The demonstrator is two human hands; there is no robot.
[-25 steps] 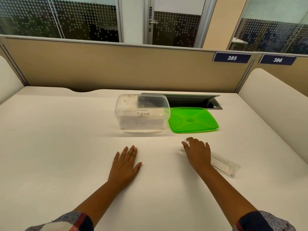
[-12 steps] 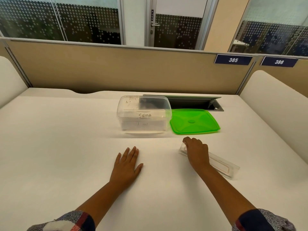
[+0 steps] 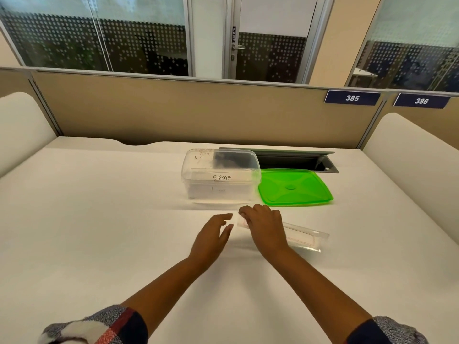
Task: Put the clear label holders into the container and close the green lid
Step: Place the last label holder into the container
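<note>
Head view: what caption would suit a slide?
Right hand grips clear label holders; open container and green lid wait behind.

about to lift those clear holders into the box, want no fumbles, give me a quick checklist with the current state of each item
1. Container open on top: ok, no lid on it.
2. Green lid out of the way: ok, it lies flat on the desk beside the container's right side.
3. Right hand on the clear label holders: ok, its fingers curl over their left end.
4. Firm grip under the holders: cannot tell, the hand hides the contact.
5. Left hand ready to help: not ok yet, it is open and close to the holders' end, but not on them.
6. Path to the container: ok, nothing lies between.
</note>
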